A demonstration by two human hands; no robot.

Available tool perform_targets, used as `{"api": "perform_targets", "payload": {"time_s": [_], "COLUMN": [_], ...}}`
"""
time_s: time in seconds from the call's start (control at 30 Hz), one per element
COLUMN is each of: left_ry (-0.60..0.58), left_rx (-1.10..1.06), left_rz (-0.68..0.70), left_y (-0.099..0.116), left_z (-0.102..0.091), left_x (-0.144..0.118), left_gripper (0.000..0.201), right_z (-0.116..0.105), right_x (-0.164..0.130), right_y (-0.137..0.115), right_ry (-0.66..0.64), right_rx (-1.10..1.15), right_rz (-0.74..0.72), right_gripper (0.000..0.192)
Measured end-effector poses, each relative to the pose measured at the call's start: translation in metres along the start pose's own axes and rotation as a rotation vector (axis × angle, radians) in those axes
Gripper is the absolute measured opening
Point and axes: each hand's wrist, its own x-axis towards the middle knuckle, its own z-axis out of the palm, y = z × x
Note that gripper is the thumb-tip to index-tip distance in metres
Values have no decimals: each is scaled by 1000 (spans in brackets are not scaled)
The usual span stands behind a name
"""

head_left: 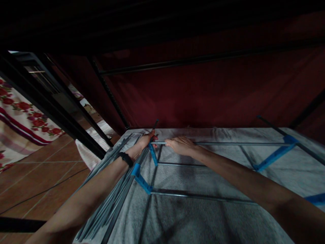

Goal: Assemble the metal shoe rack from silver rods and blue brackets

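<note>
My left hand [146,140], with a dark band on its wrist, is closed around the far left corner of a tube frame, by a blue plastic connector [153,154]. My right hand [181,145] grips the far metal tube [228,144] a little to the right of that corner. Nearer to me, a second blue connector [142,179] joins the left side tubes to a crosswise metal tube [198,196]. At the frame's right side sits another blue connector [276,154]. My fingers partly hide the joint at the left corner.
Loose grey tubes [109,203] lie bundled along the left of the grey cloth [215,220]. Dark metal posts [58,105] stand at the left, and a dark red panel [193,98] rises behind. Tiled floor [50,173] and a flowered cloth [27,118] are further left.
</note>
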Motion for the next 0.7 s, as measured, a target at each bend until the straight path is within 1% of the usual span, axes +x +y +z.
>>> {"api": "perform_targets", "payload": {"time_s": [0.2, 0.37, 0.5, 0.63, 0.7], "left_ry": [3, -14, 0, 15, 21], "left_rx": [20, 79, 122, 125, 114], "left_rz": [-5, 28, 35, 11, 2], "left_y": [-1, 0, 0, 0, 0], "left_z": [0, 1, 3, 5, 5], "left_x": [1, 2, 2, 3, 5], "left_gripper": [52, 54, 55, 53, 50], "right_z": [-3, -5, -2, 3, 6], "right_x": [1, 1, 0, -1, -4], "right_y": [-1, -2, 1, 2, -3], "right_ry": [-38, -63, -39, 21, 79], "right_rx": [15, 36, 41, 39, 49], "right_rz": [43, 65, 67, 58, 52], "right_gripper": [41, 42, 41, 39, 37]}}
